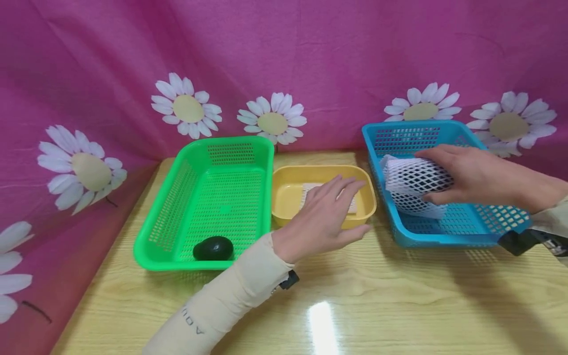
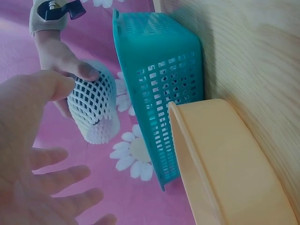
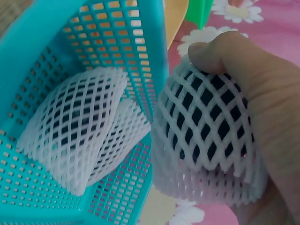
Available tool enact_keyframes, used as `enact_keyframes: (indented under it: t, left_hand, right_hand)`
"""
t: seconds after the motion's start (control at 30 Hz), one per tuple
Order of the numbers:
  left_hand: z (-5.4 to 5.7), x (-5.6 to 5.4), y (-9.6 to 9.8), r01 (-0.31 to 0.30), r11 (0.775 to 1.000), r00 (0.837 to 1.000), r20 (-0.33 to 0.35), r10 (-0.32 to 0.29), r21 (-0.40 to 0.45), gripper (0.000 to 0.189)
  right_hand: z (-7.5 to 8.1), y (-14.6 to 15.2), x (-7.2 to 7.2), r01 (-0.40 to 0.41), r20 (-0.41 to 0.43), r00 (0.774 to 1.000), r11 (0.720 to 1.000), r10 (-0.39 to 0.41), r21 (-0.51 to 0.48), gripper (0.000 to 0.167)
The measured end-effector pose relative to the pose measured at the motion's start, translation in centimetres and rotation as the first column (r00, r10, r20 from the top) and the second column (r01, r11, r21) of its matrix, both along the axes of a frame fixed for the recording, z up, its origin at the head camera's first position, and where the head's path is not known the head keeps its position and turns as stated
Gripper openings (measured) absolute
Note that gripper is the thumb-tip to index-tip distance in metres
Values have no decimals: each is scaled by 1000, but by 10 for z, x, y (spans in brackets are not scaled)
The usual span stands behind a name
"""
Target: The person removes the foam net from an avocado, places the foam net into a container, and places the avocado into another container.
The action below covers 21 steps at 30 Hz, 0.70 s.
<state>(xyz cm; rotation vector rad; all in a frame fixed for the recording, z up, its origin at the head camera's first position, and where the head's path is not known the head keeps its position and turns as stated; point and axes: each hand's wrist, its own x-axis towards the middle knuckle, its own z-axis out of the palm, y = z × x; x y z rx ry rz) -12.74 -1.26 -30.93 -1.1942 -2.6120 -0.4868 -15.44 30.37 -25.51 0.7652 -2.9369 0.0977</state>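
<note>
My right hand (image 1: 479,175) grips a dark avocado in a white foam net (image 3: 206,126), raised over the blue basket (image 1: 443,240). Its thumb lies along the net in the right wrist view. Inside that basket rests another net-wrapped dark fruit (image 3: 75,117), with more white netting (image 3: 123,140) against it. My left hand (image 1: 321,217) holds nothing, its fingers spread above the front of the yellow basin (image 1: 284,195). Partly covered by those fingers, white netting (image 1: 351,206) lies in the basin. A bare dark avocado (image 1: 214,248) sits at the front of the green basket (image 1: 230,187).
All the containers stand in a row on a wooden table (image 1: 381,305), the yellow basin between the two baskets. Behind them hangs a magenta cloth (image 1: 328,59) printed with white daisies. It also covers the left side.
</note>
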Motion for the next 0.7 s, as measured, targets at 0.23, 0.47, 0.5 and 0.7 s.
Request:
enact_keyframes:
  t: [0.23, 0.47, 0.5, 0.7]
  left_hand:
    - [-4, 4, -11, 7, 1000, 1000, 5, -7, 14, 74]
    - [-8, 5, -22, 35, 999, 998, 53, -37, 40, 73]
    - [-9, 6, -24, 39, 998, 997, 60, -42, 43, 72]
    - [-7, 9, -34, 38, 998, 996, 83, -41, 41, 71]
  right_hand:
    - [-2, -14, 5, -53, -16, 998, 999, 53, -10, 88]
    - [-4, -35, 14, -88, 46, 995, 995, 89, -36, 92]
    - [-4, -38, 15, -99, 46, 994, 994, 101, -42, 92]
    - [-4, -54, 20, -174, 63, 982, 983, 178, -61, 90]
